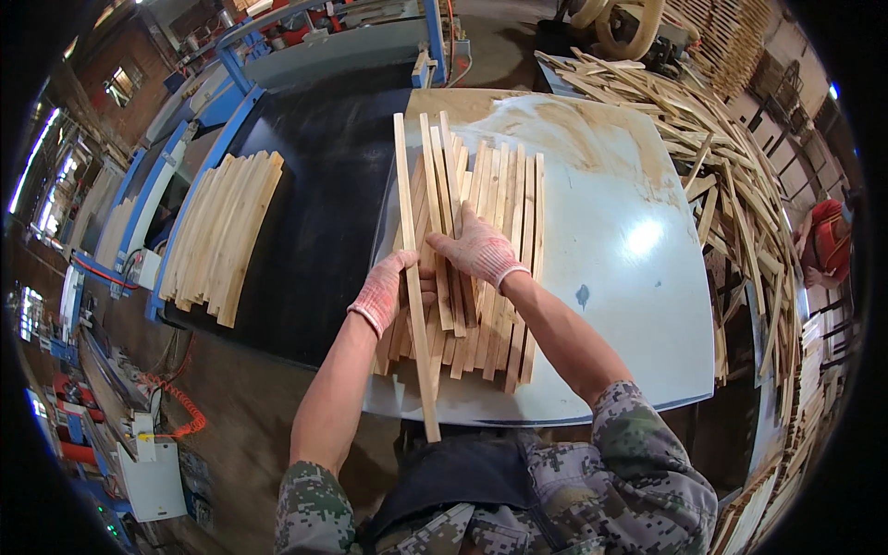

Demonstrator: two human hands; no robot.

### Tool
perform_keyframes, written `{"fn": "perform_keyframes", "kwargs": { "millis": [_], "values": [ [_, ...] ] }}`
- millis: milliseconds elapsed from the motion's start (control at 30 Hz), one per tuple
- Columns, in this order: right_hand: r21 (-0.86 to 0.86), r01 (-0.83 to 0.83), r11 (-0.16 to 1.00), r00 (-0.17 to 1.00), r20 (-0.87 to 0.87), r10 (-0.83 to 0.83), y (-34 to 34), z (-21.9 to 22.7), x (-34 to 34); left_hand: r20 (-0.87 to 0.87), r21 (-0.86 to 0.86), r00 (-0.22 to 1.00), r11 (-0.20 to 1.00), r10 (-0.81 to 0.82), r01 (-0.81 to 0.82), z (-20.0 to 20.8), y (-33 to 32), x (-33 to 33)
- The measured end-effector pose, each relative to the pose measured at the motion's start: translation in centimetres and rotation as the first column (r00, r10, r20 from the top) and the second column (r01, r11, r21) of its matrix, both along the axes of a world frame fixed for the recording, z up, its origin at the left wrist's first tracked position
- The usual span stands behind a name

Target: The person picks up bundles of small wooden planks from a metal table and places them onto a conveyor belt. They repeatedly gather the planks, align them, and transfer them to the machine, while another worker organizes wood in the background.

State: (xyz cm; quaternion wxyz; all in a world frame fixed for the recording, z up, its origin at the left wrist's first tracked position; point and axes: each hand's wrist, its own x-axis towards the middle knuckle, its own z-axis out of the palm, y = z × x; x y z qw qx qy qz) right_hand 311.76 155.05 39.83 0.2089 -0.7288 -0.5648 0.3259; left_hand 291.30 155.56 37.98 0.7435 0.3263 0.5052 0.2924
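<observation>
Handling wooden strips (490,326) seems the step: left hand (382,289) pinches a long strip (422,351) between thumb and fingers; right hand (481,248) spreads over others beneath its fingers, grip unclear. Moving them calls for steady support.

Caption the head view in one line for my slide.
Left hand and right hand, both gloved, handle wooden strips over a pale tabletop; a strip row lies on a black surface.

Left hand (381,290) partly behind wooden strip (422,342)
</observation>
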Motion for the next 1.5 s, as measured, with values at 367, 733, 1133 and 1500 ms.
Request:
{"fn": "perform_keyframes", "kwargs": {
  "millis": [367,733,1133,1500],
  "values": [
    [0.038,0.162,0.986,0.962,-0.229,-0.149,-2.8,4.6,3.5,0.023,0.109,0.995,0.989,0.093,-0.095,-0.2,4.7,-2.0],
    [0.018,0.369,0.929,0.907,0.208,-0.365,-16.9,-4.0,13.6,-0.708,0.459,0.701,0.7,-0.084,0.547,-6.4,10.2,-3.7],
    [-0.027,0.239,0.971,0.953,0.197,-0.229,-7.1,-5.4,1.3,-0.703,0.385,0.696,0.745,-0.145,0.544,-7.7,13.5,-14.8],
    [-0.141,0.145,0.979,0.949,0.3,-0.098,9.1,-4.6,-25.2,-0.981,0.16,0.064,0.576,0.183,0.802,-2.3,15.2,-33.6]
  ]
}}
